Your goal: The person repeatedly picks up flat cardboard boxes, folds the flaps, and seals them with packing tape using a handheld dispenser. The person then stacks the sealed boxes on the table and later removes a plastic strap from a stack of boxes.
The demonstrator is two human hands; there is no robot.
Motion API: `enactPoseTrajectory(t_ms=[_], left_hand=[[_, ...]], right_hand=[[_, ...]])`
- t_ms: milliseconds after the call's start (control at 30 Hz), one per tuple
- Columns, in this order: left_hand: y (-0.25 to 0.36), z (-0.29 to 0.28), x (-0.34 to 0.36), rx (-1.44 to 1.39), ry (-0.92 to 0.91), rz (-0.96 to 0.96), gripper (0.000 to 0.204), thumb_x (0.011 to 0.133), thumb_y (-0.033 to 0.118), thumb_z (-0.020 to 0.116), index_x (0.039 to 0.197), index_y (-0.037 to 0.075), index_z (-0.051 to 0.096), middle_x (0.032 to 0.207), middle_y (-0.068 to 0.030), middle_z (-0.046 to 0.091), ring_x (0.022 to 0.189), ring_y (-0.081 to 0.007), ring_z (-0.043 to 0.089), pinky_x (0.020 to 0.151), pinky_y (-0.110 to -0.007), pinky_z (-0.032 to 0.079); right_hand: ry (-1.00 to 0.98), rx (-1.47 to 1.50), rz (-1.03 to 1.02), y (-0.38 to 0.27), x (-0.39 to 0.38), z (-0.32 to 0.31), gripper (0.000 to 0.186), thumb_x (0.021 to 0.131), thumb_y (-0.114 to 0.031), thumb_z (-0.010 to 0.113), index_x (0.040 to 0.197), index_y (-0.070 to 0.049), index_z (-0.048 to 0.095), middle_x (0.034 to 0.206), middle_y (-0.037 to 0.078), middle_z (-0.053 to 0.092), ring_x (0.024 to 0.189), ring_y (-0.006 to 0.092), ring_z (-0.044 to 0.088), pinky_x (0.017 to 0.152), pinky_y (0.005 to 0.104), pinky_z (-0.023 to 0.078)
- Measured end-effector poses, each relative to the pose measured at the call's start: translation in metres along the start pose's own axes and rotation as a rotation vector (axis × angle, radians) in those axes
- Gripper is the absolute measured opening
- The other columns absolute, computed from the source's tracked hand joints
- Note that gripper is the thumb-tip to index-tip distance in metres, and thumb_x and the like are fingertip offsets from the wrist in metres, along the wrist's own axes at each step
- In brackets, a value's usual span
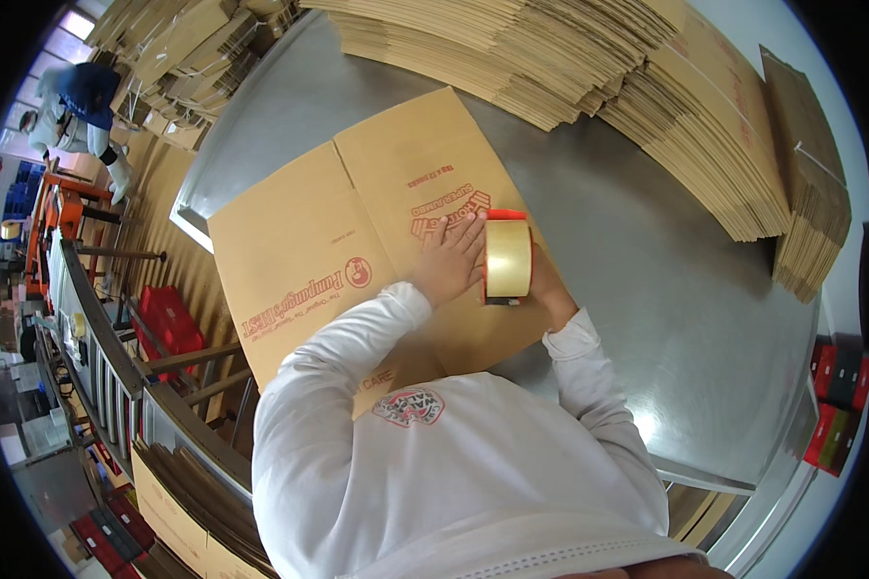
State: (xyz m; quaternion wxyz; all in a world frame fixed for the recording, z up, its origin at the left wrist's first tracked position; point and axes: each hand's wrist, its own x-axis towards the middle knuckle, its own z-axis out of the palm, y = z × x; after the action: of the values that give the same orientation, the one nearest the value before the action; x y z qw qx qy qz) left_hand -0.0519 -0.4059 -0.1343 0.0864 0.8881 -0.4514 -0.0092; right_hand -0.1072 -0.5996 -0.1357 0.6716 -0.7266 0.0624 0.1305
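A flattened brown cardboard box (299,222) with red printing lies on the metal table, its crease running between two panels. Flat on the right panel rests my left hand (451,259), fingers stretched out toward its far side. Right beside those fingertips is a tape dispenser (507,215) with a red frame, carrying a wide roll of yellowish tape (508,259). My right hand (548,289) is closed round the dispenser from its right side; the roll hides most of the fingers. The dispenser is over the right part of the box, and I cannot tell whether its tape touches the cardboard.
Stacks of flattened boxes (512,58) line the table's far side, with more bundles (714,125) at the right. The metal table (647,318) surrounds the box. A roller conveyor (116,386) runs along the left. Beyond it, a person (87,106) stands far left. Red crates (840,386) sit at right.
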Motion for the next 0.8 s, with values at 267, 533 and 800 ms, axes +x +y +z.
enactPoseTrajectory(t_ms=[267,533,800], left_hand=[[-0.121,-0.023,0.027,-0.087,0.110,-0.260,0.078,0.082,0.054,0.062,0.145,0.015,0.037,0.152,-0.0143,0.031,0.144,-0.0303,0.021,0.115,-0.055,0.009],[-0.245,-0.103,-0.024,-0.090,-0.146,-1.088,0.063,0.085,0.053,0.058,0.131,0.010,0.049,0.144,-0.0111,0.042,0.136,-0.0291,0.036,0.113,-0.061,0.014],[-0.263,-0.256,-0.121,-0.003,0.355,-1.057,0.048,0.075,0.043,0.073,0.104,0.008,0.058,0.104,-0.0188,0.064,0.101,-0.0339,0.061,0.093,-0.044,0.041]], right_hand=[[0.273,0.281,0.145,-0.034,-0.115,-0.029,0.046,0.081,-0.016,0.074,0.122,-0.007,0.056,0.102,0.004,0.063,0.088,0.0158,0.062,0.073,0.0325,0.053],[0.622,-0.018,-0.205,-0.026,-0.130,-0.033,0.029,0.075,-0.014,0.067,0.099,-0.003,0.056,0.084,0.011,0.055,0.077,0.0262,0.056,0.072,0.0419,0.048],[0.529,-0.136,-0.436,-0.012,-0.115,-0.032,0.028,0.076,-0.013,0.066,0.100,-0.003,0.055,0.086,0.012,0.055,0.080,0.0279,0.055,0.077,0.0431,0.047]])
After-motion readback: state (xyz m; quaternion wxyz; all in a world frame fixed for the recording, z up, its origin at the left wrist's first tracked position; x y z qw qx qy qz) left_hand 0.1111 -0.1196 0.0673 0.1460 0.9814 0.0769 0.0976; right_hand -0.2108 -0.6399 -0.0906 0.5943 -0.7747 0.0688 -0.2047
